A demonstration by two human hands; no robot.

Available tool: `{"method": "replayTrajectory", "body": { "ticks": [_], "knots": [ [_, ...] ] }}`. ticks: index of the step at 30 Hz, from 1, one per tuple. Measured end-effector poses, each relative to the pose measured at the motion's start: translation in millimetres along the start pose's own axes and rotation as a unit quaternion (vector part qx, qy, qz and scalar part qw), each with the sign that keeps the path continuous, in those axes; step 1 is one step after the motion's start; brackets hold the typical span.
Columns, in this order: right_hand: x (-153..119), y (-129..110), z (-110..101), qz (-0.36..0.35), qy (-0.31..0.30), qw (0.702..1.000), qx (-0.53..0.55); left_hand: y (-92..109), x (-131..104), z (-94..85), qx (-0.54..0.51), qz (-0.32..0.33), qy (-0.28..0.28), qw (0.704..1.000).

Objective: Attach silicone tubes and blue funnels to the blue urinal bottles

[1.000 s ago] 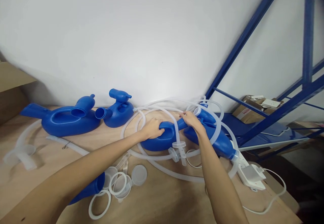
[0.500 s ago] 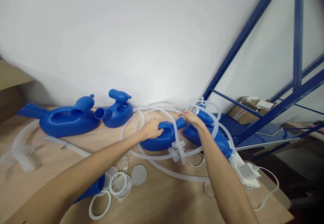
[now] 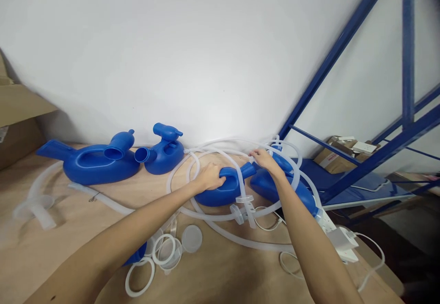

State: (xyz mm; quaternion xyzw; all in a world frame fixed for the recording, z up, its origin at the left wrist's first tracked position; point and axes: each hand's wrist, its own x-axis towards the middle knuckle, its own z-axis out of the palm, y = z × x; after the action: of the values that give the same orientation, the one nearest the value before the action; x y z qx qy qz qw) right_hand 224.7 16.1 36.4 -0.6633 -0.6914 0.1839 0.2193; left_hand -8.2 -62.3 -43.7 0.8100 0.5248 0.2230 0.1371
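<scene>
My left hand (image 3: 211,177) is wrapped round the handle of a blue plastic urinal bottle (image 3: 220,195), which lies on the table with its neck pointing right. At that neck's mouth, my right hand (image 3: 263,159) pinches a small translucent piece, mostly hidden by the fingers. Clear tubing (image 3: 237,245) loops around and in front of this bottle, and translucent round fittings (image 3: 243,208) hang at its near side. Another blue urinal bottle (image 3: 299,194) lies just to the right, partly behind my right forearm.
Two more blue bottles stand on the left, one long (image 3: 103,176) and one seen mouth-on (image 3: 165,160). White rings (image 3: 140,276) and translucent lids (image 3: 191,238) lie nearer me. A power strip (image 3: 343,249) with cables sits at the right edge, beside a blue metal rack (image 3: 323,79).
The whole view has shifted slightly, so things appear a little further right and down. Both hands keep their places at the bottle's handle and mouth.
</scene>
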Motion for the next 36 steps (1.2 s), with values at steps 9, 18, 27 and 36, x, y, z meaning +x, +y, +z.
{"method": "replayTrajectory", "body": {
  "ticks": [9, 18, 27, 36],
  "knots": [
    [-130, -81, 24, -0.356, -0.035, 0.933, 0.033, -11, 19, -3.5, -0.028, 0.022, -0.016, 0.999],
    [-215, -88, 152, -0.688, -0.145, 0.701, -0.119, -29, 36, -7.6, -0.076, 0.071, -0.011, 0.995],
    [-128, -53, 49, -0.112, 0.077, 0.956, -0.259, -30, 30, 4.9, -0.064, 0.026, 0.018, 0.997],
    [-92, -46, -8, -0.128, 0.241, 0.935, 0.227, -29, 31, 3.2, -0.042, -0.01, 0.014, 0.999]
  ]
}}
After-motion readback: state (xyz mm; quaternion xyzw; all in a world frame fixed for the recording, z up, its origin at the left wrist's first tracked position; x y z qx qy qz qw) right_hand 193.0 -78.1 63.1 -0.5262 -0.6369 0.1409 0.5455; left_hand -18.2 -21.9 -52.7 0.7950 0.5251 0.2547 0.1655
